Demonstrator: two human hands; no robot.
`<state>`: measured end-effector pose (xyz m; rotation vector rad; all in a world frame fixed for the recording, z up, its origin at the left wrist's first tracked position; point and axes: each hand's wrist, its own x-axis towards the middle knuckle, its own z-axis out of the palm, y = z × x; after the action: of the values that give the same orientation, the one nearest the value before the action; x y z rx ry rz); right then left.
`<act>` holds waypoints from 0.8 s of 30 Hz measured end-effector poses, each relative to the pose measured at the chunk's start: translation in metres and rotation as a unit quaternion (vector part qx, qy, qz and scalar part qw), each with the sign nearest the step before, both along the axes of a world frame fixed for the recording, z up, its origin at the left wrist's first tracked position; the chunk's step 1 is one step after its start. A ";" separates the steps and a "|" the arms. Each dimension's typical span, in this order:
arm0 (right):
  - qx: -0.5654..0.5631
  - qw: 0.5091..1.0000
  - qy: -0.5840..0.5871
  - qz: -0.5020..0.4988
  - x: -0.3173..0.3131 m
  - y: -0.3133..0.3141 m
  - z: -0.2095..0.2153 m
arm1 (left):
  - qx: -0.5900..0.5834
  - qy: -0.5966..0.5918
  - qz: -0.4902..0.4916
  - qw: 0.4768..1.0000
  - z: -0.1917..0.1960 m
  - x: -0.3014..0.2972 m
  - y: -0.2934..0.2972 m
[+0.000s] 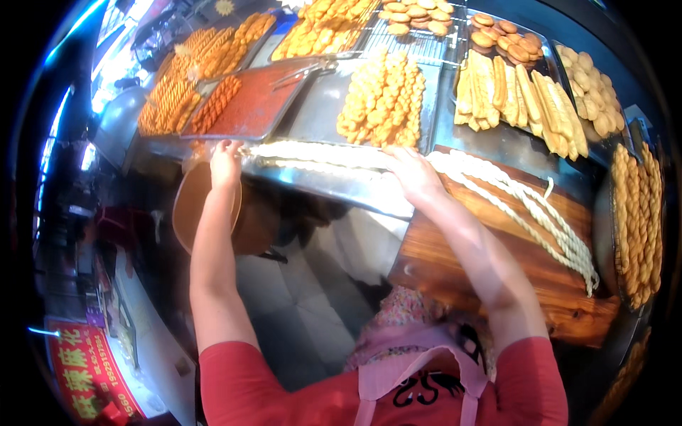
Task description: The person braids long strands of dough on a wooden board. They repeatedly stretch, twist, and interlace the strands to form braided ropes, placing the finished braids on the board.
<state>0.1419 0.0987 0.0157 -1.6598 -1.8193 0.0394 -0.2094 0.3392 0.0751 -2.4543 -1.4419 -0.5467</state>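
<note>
Pale dough (pixel 472 169) — seemingly under right hand (pixel 414 172)

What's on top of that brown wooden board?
Pale twisted dough strands lie on the wooden board, and the right forearm passes over it. The wood directly under the strands and behind the forearm is covered.

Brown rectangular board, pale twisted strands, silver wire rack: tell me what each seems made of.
Brown rectangular board: wood, by its streaky grain; its sheen suggests a smooth, perhaps oiled finish.
Pale twisted strands: probably raw dough, smooth-surfaced, lacking the colour of the golden-brown braided twists beyond.
Silver wire rack: likely bright metal, from its thin, shiny bars; which metal, I cannot tell.
</note>
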 end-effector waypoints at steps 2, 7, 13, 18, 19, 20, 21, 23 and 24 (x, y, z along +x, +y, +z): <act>0.029 0.999 -0.035 -0.026 0.007 -0.002 0.000 | 0.012 0.085 0.038 0.996 -0.016 0.015 0.006; 0.040 0.997 -0.058 -0.028 0.029 -0.090 -0.033 | -0.061 0.021 -0.207 0.976 -0.067 0.102 -0.062; -0.067 0.998 0.002 0.003 0.007 -0.188 -0.035 | -0.129 0.015 -0.213 0.968 -0.107 0.152 -0.121; -0.054 0.997 0.040 -0.030 0.009 -0.216 -0.036 | -0.076 -0.118 -0.327 0.934 -0.082 0.227 -0.176; -0.051 0.997 0.036 -0.036 0.008 -0.219 -0.037 | -0.126 -0.105 -0.293 0.942 -0.085 0.244 -0.190; -0.049 0.997 0.030 -0.044 0.007 -0.221 -0.038 | -0.175 -0.094 -0.259 0.945 -0.088 0.259 -0.202; -0.043 0.998 0.026 -0.049 0.005 -0.223 -0.037 | -0.162 -0.100 -0.245 0.951 -0.092 0.266 -0.204; -0.027 0.998 0.031 -0.044 0.004 -0.230 -0.036 | -0.136 -0.112 -0.219 0.960 -0.111 0.278 -0.201; -0.020 0.998 0.034 -0.041 0.003 -0.235 -0.036 | -0.128 -0.116 -0.211 0.962 -0.117 0.281 -0.198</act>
<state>0.1451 -0.1359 -0.0202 -1.7395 -1.7086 0.0965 0.0714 0.1409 -0.0420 -3.0200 -1.1174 -0.7996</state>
